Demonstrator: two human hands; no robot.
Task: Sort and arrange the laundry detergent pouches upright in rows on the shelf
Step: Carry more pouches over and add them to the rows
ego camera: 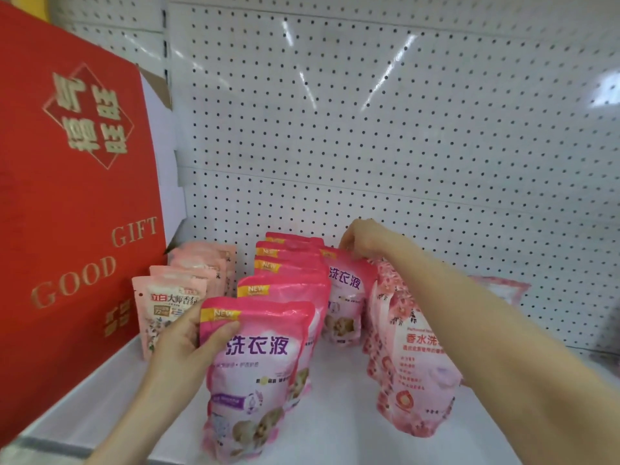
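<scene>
A row of bright pink detergent pouches [285,273] stands upright in the middle of the white shelf [335,414]. My left hand [188,340] grips the top left corner of the front pink pouch [255,374], thumb across its face. My right hand [365,238] reaches to the back and pinches the top of another pink pouch [349,297] standing right of that row. A row of pale pink floral pouches [167,303] stands at the left. A rose-patterned pouch [409,364] leans under my right forearm.
A large red gift box [73,196] stands at the shelf's left end, close to the pale pouches. White pegboard [402,129] forms the back wall. One more pink pouch [500,290] lies at the back right behind my forearm.
</scene>
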